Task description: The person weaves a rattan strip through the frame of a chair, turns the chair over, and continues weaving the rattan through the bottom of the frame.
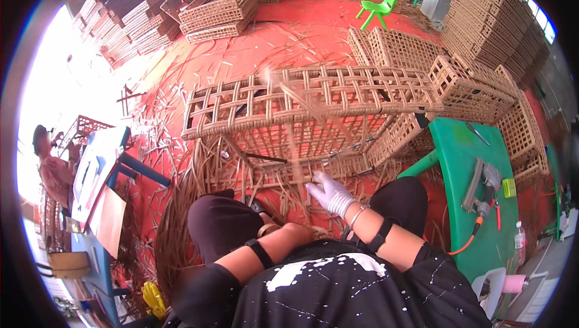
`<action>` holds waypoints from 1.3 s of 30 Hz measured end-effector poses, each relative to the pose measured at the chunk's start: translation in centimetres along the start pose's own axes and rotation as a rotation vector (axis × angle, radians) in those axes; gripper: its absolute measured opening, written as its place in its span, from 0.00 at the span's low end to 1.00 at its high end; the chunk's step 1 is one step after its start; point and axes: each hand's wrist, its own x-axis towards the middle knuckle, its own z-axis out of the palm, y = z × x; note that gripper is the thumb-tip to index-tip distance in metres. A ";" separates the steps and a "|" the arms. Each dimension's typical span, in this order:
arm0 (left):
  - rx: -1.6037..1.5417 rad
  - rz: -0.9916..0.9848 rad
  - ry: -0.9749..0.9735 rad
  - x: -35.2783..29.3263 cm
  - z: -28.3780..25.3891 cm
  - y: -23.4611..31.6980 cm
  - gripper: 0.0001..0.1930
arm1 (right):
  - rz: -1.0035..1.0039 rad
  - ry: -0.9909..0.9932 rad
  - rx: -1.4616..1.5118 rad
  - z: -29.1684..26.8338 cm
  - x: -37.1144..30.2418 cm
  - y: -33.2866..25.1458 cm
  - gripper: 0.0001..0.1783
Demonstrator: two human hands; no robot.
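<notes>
In front of me lies a large woven rattan frame [313,96] with an open lattice, its near side facing me. My right hand [329,192], in a pale glove, is raised just short of the frame's lower edge. Its fingers reach left, look apart, and nothing shows in them. My left hand [316,231] is low between my knees, mostly hidden beyond the forearm and blurred, so its grip is unclear. A long rattan strip [292,147], smeared by motion, hangs across the frame left of my right fingertips. Loose strips [181,207] lie heaped on the left.
On the right, a green stool [476,195] bears a staple gun [476,183] with an orange hose. A water bottle [519,243] stands beyond it. Behind are stacked woven baskets [488,26] and a small green chair [380,8]. A person [54,171] is at far left.
</notes>
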 end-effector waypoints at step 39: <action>0.020 -0.067 -0.009 0.9 -0.5 1.3 0.19 | -0.182 -0.072 0.473 0.8 2.5 -4.3 0.16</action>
